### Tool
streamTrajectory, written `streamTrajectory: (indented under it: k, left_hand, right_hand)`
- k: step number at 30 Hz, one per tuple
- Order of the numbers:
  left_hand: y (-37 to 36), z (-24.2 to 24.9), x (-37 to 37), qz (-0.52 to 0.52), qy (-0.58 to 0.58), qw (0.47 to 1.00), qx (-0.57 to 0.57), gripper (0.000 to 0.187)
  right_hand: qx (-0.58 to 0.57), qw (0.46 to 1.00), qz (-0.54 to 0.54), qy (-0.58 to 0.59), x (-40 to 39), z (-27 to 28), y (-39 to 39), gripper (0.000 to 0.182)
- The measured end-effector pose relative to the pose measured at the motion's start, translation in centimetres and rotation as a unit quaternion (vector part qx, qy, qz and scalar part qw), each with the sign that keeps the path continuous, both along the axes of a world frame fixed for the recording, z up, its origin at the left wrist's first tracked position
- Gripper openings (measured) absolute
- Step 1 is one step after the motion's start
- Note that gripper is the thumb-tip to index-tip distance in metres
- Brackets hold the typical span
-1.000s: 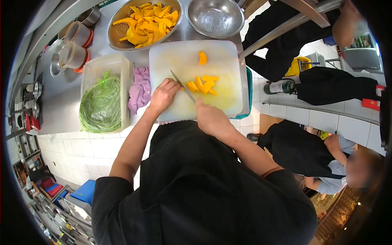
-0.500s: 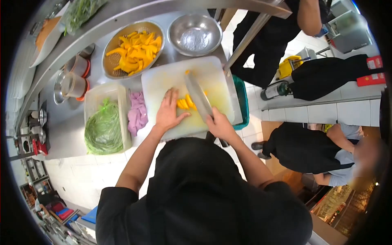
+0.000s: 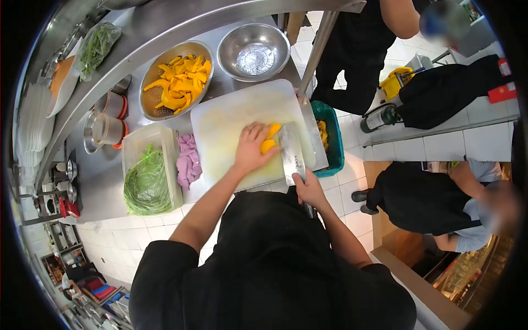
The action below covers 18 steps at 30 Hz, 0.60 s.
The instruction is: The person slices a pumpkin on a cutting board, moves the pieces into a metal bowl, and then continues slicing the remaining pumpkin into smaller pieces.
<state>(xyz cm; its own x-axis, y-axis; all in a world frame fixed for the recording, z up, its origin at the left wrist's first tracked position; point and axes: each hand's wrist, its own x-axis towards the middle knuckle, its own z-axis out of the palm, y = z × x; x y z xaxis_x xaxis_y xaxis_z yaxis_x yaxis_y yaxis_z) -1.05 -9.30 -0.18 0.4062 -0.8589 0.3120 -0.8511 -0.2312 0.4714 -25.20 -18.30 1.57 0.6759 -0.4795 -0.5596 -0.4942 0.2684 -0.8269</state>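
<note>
On the white cutting board (image 3: 220, 126), my left hand (image 3: 254, 149) lies over the board beside orange-yellow pieces (image 3: 268, 144), its fingers partly bent and close together; what is under them is hidden. My right hand (image 3: 310, 190) is wrapped round the handle of a broad cleaver (image 3: 291, 154). The blade lies just right of the pieces, its broad face showing. Behind the board, a perforated metal bowl (image 3: 147, 104) holds many orange-yellow pieces (image 3: 181, 82). Beside it stands a shiny metal bowl (image 3: 254, 53).
Left of the board are a purple cloth (image 3: 188, 159) and a plastic container (image 3: 175, 181) with bagged greens (image 3: 147, 184). A green bin (image 3: 336, 148) stands at right. A metal shelf (image 3: 181, 27) crosses above the counter. Two people (image 3: 352, 60) (image 3: 423, 198) are at the right.
My left hand has moved right, onto or beside the pieces. The cleaver has shifted right and its blade now shows more of its face. The view has shifted, showing more of the green bin.
</note>
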Motion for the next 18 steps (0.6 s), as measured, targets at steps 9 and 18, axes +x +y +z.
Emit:
streamTrajectory:
  k: [9, 18]
  left_hand:
    - [-0.9, -1.9, -2.1, 0.208, 0.108, 0.964, -0.122, 0.046]
    - [0.7, 8.5, 11.8, 0.248, 0.059, 0.929, -0.267, 0.041]
  right_hand:
    - [-0.038, 0.997, 0.059, -0.015, 7.5, 1.4, 4.6, 0.043]
    - [-0.122, 0.975, 0.115, -0.148, 20.1, 8.8, 5.0, 0.027]
